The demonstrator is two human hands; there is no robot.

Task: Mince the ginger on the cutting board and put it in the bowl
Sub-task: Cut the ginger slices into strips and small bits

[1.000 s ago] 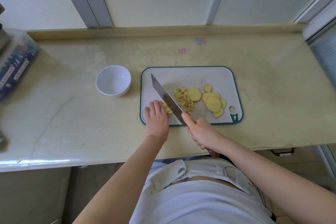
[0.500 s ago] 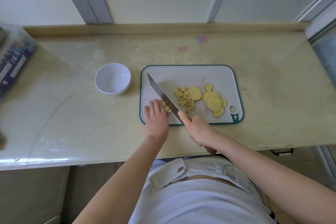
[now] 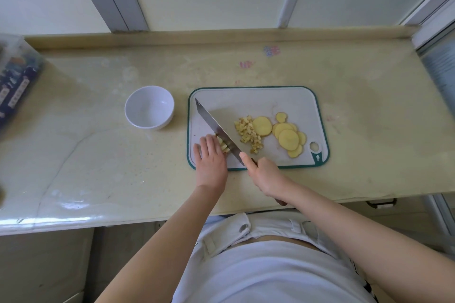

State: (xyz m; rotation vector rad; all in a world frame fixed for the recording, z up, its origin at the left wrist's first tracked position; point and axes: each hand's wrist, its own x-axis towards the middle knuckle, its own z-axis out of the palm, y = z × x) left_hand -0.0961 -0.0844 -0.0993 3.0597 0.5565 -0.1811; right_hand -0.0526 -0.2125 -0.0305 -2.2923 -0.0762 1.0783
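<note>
1. a dark blue package [image 3: 14, 86] lies at the far left edge of the surface [image 3: 73, 155], partly cut off.
2. a white bowl [image 3: 149, 107] stands just left of the cutting board [image 3: 258, 98], not touching it.
3. the left hand [image 3: 210, 161] lies flat on the near left corner of the board, its fingers rather straight and their tips touching a small bunch of cut ginger [image 3: 224, 147].
4. the knife [image 3: 216, 128] lies diagonally, edge down on this bunch, with its tip toward the far left corner.
5. the minced ginger pile [image 3: 247, 133] is in the middle of the board, and the round ginger slices [image 3: 288, 138] overlap to its right.
6. the right hand [image 3: 266, 174] grips the knife handle at the near edge of the board, index finger along the back of the blade.
</note>
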